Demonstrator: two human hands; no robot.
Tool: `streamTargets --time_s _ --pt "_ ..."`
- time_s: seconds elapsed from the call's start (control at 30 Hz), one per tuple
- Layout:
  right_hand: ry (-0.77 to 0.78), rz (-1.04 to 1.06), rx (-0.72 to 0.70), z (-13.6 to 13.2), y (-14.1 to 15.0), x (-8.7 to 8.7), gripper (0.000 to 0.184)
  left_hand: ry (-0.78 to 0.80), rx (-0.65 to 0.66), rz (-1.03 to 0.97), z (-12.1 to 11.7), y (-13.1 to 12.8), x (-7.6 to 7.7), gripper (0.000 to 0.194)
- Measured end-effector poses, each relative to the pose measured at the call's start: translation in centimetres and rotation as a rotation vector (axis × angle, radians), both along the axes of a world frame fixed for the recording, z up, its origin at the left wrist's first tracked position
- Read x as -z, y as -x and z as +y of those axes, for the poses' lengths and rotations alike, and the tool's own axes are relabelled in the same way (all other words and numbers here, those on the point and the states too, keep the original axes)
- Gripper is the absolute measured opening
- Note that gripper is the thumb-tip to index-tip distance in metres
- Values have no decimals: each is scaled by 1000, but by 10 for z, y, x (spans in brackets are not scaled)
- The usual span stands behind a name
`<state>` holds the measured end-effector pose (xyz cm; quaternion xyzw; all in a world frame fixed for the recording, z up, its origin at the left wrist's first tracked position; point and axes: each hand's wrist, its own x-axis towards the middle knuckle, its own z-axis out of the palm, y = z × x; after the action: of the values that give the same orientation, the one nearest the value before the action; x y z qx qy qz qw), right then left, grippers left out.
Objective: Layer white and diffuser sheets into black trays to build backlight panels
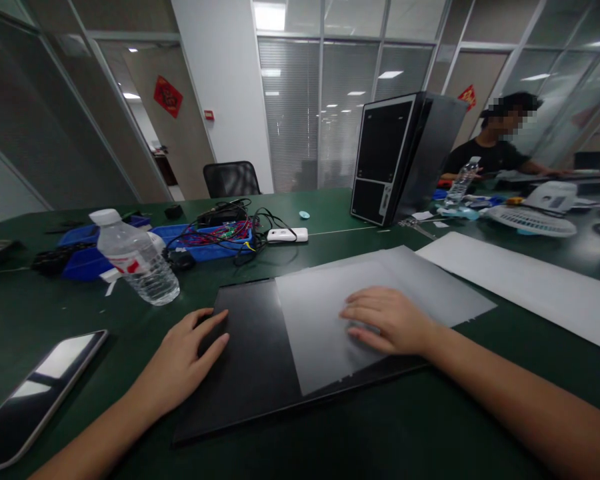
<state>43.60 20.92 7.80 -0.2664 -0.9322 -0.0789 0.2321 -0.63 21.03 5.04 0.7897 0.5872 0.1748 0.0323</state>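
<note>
A flat black panel (250,353) lies on the green table in front of me. Partly covering it is a translucent whitish sheet (315,333), which reaches past the panel's right side. My left hand (185,360) rests at the panel's left edge with thumb and fingers apart, holding nothing. On top of the sheet lies my right hand (390,320), palm down and fingers stretched out to the left. To the right of the sheet is a white flat board (530,280).
A phone (45,393) and a water bottle (137,260) are at the left. Behind them sit blue trays (200,247) of wires and a white power strip (287,235). A black case (405,157) stands at the back right, near a white fan (535,210) and a seated person (495,153).
</note>
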Motion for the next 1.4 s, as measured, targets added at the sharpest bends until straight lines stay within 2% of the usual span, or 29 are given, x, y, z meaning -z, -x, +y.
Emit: streamTargets --time_s 0.07,0.17,0.27,0.33,0.43,0.6,0.73,0.9,0.97,1.1,1.2,1.3,1.4 --pt "-12 -10 182 16 -25 3 36 8 4 -6 0 0 -2 68" --pt "76 -51 450 38 -66 9 38 16 10 13 -1 0 -2 71" --pt "153 -81 621 49 -94 13 42 19 40 27 -1 1 2 71" --pt "169 -89 675 50 -99 13 44 16 52 26 -1 2 5 71" --pt "174 -123 618 43 -83 9 43 20 52 34 -1 3 8 69" --pt "167 -192 460 20 -33 0 41 44 58 77 -4 0 6 70" --pt "151 -181 374 6 -7 -3 48 68 34 114 -5 -2 4 76" --pt "210 -157 175 9 -10 2 49 71 2 95 -2 0 5 69" --pt "221 -133 172 15 -20 4 46 78 0 90 -1 1 5 65" --pt "185 -63 369 31 -53 6 44 88 6 68 -1 3 5 64" --pt "166 -29 652 43 -82 9 50 82 19 41 -1 4 5 64" --pt "228 -59 921 53 -105 15 52 90 15 25 -1 3 5 59" --pt "270 -88 988 59 -115 22 50 113 -22 1 -1 0 2 61"
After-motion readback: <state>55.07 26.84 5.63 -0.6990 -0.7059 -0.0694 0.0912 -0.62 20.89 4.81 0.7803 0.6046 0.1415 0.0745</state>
